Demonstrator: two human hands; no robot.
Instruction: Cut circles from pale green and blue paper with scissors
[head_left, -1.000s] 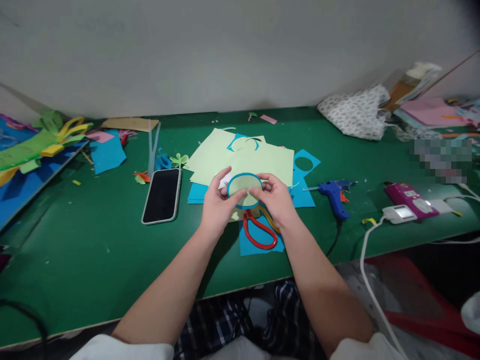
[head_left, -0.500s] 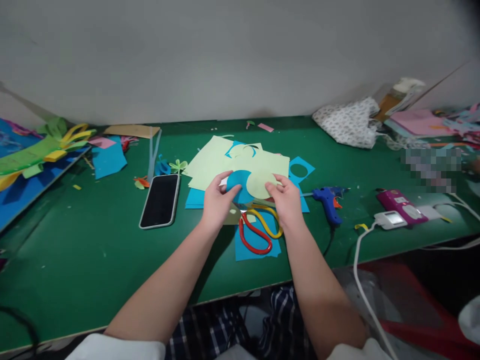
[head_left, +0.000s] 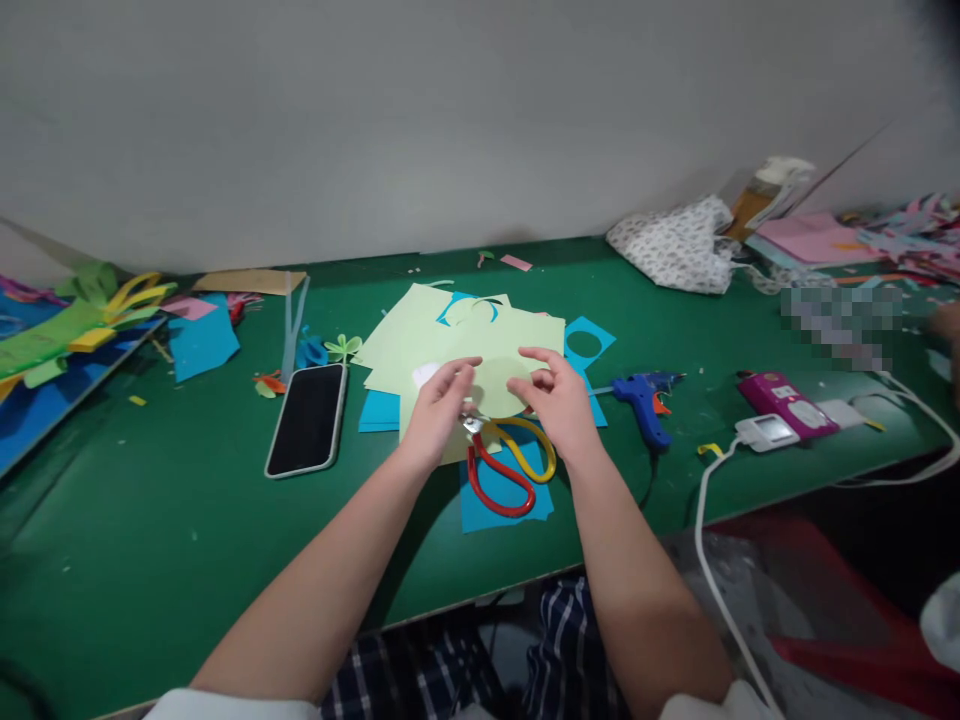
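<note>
A pale yellow-green paper circle (head_left: 501, 388) is held above the pile of paper and the scissors. My right hand (head_left: 556, 395) grips its right side, thumb on the front face and the other fingers partly behind. At the circle's left edge is my left hand (head_left: 437, 412), its fingers stretched out and the thumb a little apart; whether it touches the edge is unclear. The blue circle is out of sight. Just below lie scissors (head_left: 504, 480) with one red and one yellow handle. Pale green sheets (head_left: 412, 330) spread out behind my hands.
Left of the pile lies a phone (head_left: 307, 420). To the right are a blue glue gun (head_left: 643, 405), a magenta device (head_left: 787, 405) and a white cable (head_left: 701, 540). A patterned cloth bag (head_left: 679, 245) rests near the wall. Coloured paper strips (head_left: 90, 310) sit at far left.
The blue circle, side by side with the green one before, no longer shows. The green circle has moved slightly left and down, and my left fingers have straightened. The view has shifted slightly.
</note>
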